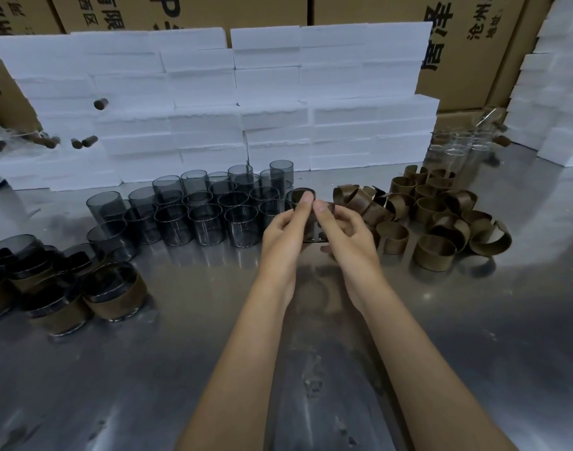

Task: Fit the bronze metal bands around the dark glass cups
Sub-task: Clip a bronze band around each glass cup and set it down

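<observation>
Both hands meet above the middle of the metal table around one dark glass cup (312, 229). My left hand (283, 231) grips its left side, thumb up at the rim. My right hand (345, 231) curls around its right side, fingers on a bronze band (329, 208) at the cup. How far the band sits on the cup is hidden by my fingers. Several bare dark glass cups (207, 219) stand in rows behind and to the left. A heap of loose bronze bands (438, 219) lies to the right. Several cups fitted with bands (116, 292) stand at the near left.
The steel table (213, 353) stretches toward me under my forearms. A wall of white foam blocks (213, 102) runs along the back, with cardboard boxes (467, 50) behind. Clear glass cups (457, 144) stand at the back right. More foam blocks (551, 92) are stacked at the far right.
</observation>
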A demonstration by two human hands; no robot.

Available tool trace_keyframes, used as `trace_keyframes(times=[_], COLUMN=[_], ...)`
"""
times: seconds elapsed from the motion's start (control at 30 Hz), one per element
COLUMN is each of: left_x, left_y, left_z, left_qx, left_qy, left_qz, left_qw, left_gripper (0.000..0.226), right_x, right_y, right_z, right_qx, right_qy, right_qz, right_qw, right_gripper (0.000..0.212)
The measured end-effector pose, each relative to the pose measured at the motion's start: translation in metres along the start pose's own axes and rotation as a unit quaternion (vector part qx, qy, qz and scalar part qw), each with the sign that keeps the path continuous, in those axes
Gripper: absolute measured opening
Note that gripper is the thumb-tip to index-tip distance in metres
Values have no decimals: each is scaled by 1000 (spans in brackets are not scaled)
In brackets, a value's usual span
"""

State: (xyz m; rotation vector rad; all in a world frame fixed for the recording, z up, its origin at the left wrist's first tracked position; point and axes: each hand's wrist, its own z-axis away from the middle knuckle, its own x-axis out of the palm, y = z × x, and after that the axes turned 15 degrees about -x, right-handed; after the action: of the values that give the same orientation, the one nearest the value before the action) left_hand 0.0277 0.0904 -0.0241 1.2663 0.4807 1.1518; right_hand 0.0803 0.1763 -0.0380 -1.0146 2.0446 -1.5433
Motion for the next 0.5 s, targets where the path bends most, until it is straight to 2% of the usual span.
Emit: trace_keyframes(times=[0.1,0.17,0.23,0.3,0.5], left_x=[3,4,4,2,0], left_y=[-1,-2,-2,-2,0], left_z=[-1,-1,-2,-2,-2], left_qx=[-9,-4,2,5,-25], left_qy=[-21,-15,0,10,17], left_qz=[-7,-9,-27,-41,-35], left_qw=[1000,1000,1000,999,999], left_gripper=[47,46,47,50,61], right_x=[2,5,8,10,6], right_y=[-2,-2,-2,-4,-4], right_z=[2,5,7,9,4], right_qx=[41,25,-17,-35,-46], right_qy=[-63,-91,-83,-63,-10], right_qz=[-24,-7,49,80,78], right_qw=[997,996,995,994,996], right_gripper=[84,78,68,71,52])
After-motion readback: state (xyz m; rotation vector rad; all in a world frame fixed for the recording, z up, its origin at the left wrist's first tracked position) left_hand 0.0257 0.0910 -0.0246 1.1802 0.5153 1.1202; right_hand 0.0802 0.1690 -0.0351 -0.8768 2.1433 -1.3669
